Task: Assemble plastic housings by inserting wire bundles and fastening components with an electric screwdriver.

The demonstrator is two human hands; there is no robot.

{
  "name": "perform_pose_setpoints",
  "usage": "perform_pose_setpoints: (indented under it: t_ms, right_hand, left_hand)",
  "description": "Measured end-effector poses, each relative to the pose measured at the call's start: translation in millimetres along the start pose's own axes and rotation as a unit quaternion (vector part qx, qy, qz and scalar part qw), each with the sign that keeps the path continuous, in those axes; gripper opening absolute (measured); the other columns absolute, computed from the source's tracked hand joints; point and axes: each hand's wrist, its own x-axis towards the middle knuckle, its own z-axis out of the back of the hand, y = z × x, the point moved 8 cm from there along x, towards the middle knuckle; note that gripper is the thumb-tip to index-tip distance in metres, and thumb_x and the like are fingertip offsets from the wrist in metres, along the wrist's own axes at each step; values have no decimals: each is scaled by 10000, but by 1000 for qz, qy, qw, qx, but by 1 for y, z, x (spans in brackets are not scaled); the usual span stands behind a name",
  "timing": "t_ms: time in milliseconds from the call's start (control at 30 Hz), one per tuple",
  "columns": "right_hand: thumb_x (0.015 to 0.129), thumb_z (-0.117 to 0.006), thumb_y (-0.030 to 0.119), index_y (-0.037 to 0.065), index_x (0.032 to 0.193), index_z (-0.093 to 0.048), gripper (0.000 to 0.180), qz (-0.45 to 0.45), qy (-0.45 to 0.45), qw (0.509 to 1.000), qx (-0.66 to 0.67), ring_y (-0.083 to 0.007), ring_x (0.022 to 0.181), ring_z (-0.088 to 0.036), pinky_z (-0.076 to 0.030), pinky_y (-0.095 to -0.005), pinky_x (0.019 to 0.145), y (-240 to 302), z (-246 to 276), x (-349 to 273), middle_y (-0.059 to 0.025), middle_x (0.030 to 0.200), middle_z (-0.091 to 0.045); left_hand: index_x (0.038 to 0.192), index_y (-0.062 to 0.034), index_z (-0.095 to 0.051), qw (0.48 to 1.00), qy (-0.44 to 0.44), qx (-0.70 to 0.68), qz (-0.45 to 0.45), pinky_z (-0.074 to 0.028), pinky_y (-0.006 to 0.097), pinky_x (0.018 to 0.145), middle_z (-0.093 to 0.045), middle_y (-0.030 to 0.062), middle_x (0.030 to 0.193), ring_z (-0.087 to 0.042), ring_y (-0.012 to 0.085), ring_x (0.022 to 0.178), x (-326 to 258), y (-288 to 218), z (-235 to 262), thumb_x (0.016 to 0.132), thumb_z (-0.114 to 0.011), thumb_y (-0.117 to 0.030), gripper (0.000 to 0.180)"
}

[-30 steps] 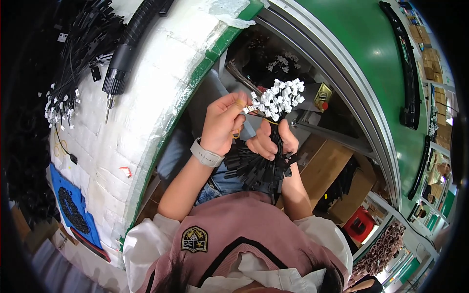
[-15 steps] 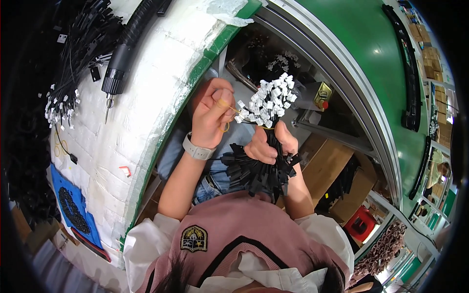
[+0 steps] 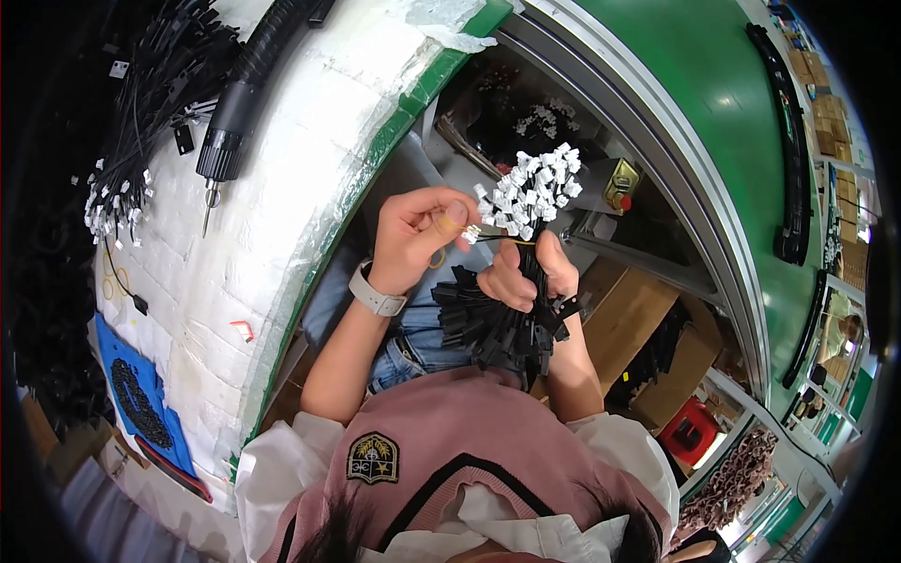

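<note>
My right hand [image 3: 526,272] is closed round a bundle of thin black cables [image 3: 540,255]. Small white connectors [image 3: 530,192] fan out above the grip, and black connector ends [image 3: 488,328] hang below it. With my left hand [image 3: 418,235] I pinch a thin yellow rubber band [image 3: 452,223] beside the bundle. A yellow strand also crosses the cables just above my right hand. One white connector [image 3: 472,235] on a black wire sticks out sideways, close to my left fingertips. Whether those fingers touch it is hard to tell.
On the white-covered table [image 3: 310,141] at left lie a black electric screwdriver [image 3: 223,141], more black cables [image 3: 141,141], and a blue mat [image 3: 178,413] with small black parts. An open cardboard box [image 3: 629,328] and a red stool [image 3: 690,432] stand at right.
My left hand has shifted slightly right, nearer the bundle, with the rubber band. One white connector now stands apart from the cluster. The bundle has tilted a little to the right.
</note>
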Motion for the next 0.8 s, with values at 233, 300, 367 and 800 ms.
perform_pose_setpoints:
  t_ms: [233, 300, 367, 800]
  right_hand:
    - [953, -458, 417, -32, 838, -530, 469, 35, 7, 998, -54, -90, 370, -314, -245, -237, 402, -2, 3, 5, 7, 474, -370]
    - [945, -462, 438, -38, 832, -526, 494, 61, 14, 996, -68, -91, 369, -311, -235, -237, 385, 0, 0, 5, -1, 470, -367]
    - [937, -465, 463, -38, 817, -520, 518, 64, -33, 992, -104, -94, 365, -306, -224, -238, 371, 2, 5, 5, -5, 466, -364]
    - [987, -405, 387, -5, 878, -510, 420, 69, -101, 991, -55, -113, 381, -326, -273, -258, 434, -1, 24, 6, -1, 491, -355]
  left_hand:
    - [954, 11, -651, 987, 15, -109, 116, -309, 168, 477, -593, -5, 725, -465, 20, 552, -7, 31, 0, 922, -571, -190, 219]
    - [960, 13, -646, 966, -9, -175, 191, -288, 165, 470, -587, -10, 718, -450, 13, 550, -11, 43, -4, 919, -571, -179, 210]
    - [978, 26, -634, 980, 42, -58, 183, -291, 159, 473, -586, -7, 725, -436, 12, 557, -8, 34, -14, 913, -574, -158, 204]
    - [1088, -38, -506, 970, -106, 193, -97, -194, 182, 454, -359, -76, 510, -279, -4, 485, -3, -8, 12, 753, -787, -205, 468]
